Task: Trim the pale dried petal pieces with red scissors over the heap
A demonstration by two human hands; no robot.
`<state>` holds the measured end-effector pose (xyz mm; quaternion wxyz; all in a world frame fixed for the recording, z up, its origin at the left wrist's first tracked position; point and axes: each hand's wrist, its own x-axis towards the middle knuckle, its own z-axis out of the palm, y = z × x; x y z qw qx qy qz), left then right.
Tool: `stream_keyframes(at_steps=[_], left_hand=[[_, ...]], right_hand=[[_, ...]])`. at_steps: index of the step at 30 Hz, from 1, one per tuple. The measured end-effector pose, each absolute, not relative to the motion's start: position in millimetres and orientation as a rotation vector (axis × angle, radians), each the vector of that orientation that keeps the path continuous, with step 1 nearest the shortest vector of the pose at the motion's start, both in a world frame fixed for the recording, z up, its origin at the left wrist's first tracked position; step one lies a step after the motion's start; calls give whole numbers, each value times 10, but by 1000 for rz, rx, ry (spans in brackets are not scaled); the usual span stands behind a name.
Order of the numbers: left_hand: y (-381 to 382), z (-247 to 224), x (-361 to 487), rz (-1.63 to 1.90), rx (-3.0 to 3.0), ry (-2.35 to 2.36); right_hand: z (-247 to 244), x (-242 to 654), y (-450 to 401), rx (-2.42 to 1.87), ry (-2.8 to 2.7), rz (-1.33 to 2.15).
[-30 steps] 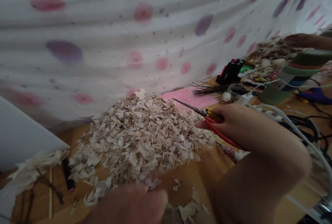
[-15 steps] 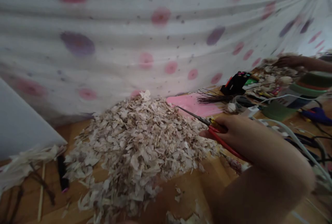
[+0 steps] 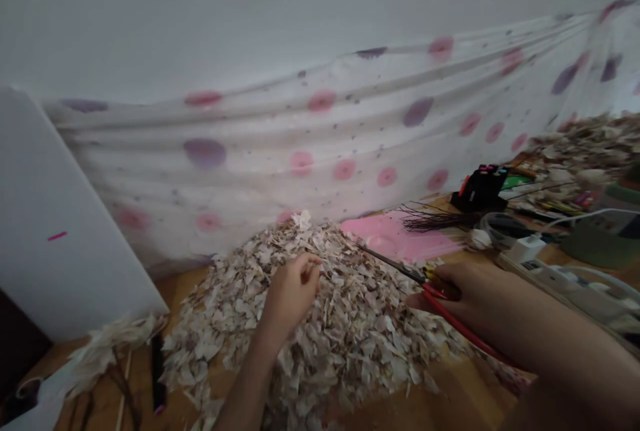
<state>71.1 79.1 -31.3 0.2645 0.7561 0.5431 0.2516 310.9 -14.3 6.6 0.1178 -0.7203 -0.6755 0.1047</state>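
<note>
The left hand [image 3: 293,294] hangs over a heaped mound of pale, papery, brown-flecked flakes [image 3: 350,344], its fingers [image 3: 306,270] drawn into a narrow pinch. Whether a flake sits between them is impossible to make out. The right hand [image 3: 470,294] is closed around a pair of red-handled scissors [image 3: 463,328], and its fingers hide most of the grip. The thin metal blades reach up and left across the mound's edge, and their tips end near a flat pink sheet [image 3: 390,234].

The mound sits on a light wooden tabletop [image 3: 465,404], in front of a white cloth with pink and purple spots [image 3: 320,144] hanging in folds. A white board [image 3: 65,231] leans at the left. Near its foot lie a thin black stick [image 3: 158,371] and a tuft of pale fibres [image 3: 110,351]. Beyond the right hand are a bundle of dark twigs [image 3: 435,221], a black holder with coloured items [image 3: 480,191] and a white power strip [image 3: 565,291]. A second heap of flakes [image 3: 585,144] lies farther right, blurred and cut off by the frame. A green container [image 3: 600,244] is also cut off, and the right forearm runs out of the frame at the lower right.
</note>
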Motion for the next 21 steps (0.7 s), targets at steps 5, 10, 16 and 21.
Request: stream_keyframes(at_steps=[5,10,16,21], left_hand=[[1604,-667,1010,631,2052,1703],[1984,-776,1153,521,2025,1822],[2203,-839,1078,500,1906,1708],[2175,-714,885,613,1751,1579]], right_hand=[[-27,3178,-146,-2177,-1921,337],[-184,3286,-165,-2030,-1800,235],[-104,3288,-179,-2109,-1808,300],[-92,3243,-171,-2127,-1841,323]])
